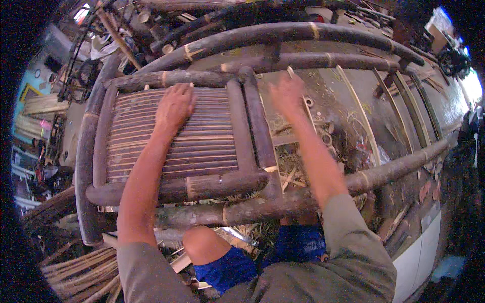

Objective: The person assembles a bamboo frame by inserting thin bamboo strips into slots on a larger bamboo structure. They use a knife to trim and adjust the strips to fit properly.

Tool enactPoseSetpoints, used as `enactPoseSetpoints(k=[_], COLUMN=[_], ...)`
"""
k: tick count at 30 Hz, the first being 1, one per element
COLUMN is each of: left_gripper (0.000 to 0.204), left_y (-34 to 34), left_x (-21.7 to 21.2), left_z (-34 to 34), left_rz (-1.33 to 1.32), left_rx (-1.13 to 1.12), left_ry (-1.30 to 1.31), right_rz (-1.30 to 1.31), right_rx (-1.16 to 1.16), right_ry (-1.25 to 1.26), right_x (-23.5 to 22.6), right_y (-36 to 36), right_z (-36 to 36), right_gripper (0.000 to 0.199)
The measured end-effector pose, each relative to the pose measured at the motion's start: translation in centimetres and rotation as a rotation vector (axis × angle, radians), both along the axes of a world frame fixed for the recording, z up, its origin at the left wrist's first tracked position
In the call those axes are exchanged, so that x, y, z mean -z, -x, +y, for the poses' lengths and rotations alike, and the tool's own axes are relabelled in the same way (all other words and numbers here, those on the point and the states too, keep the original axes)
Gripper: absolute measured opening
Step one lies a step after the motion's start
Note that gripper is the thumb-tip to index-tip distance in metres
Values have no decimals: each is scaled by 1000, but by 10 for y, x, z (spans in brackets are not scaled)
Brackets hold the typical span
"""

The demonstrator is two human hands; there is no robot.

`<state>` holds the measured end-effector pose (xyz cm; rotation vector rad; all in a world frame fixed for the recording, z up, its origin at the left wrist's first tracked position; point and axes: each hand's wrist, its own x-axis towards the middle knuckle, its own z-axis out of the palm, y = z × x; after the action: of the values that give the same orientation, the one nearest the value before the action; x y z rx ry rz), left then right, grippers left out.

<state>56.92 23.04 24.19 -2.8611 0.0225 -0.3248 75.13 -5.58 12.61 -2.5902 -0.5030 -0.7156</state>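
A dark bamboo frame lies across my knees' far side, with a slatted bamboo panel (202,151) set in its left part. My left hand (175,105) rests on the panel's far slats, just short of the far rail (212,78). Its fingers are curled, and whatever they hold is hidden beneath them. On the right, my right hand (287,95) is closed around the far part of a thin pale bamboo slat (309,112) that spans the frame. Motion blurs its fingers slightly. More slats (357,103) cross the frame farther right.
A thick curved bamboo pole (262,33) arches along the far side. The near pole (364,182) runs just before my knees. Bundled bamboo strips (83,275) lie at the lower left. Bamboo scraps (290,177) litter the floor under the frame. A white panel (417,257) stands lower right.
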Motion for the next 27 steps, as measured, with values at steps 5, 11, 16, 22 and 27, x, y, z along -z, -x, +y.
enactPoseSetpoints(k=[5,11,16,22,27], left_gripper=[52,64,74,75,74], left_y=[-6,-2,0,-6,-14], left_x=[14,11,10,4,1], left_z=[-1,-4,-32,-40,-41], left_rz=[104,185,320,381,433], left_rx=[119,270,320,271,199], left_ry=[-9,35,80,233,267], right_rz=[461,358,735,698,716], right_rx=[44,16,-9,16,26], right_ry=[225,159,-340,-268,-207], right_x=[42,54,57,80,90], right_y=[-48,-68,-72,-79,-79], right_z=[-43,-53,-58,-73,-70], right_gripper=[37,17,32,40,46])
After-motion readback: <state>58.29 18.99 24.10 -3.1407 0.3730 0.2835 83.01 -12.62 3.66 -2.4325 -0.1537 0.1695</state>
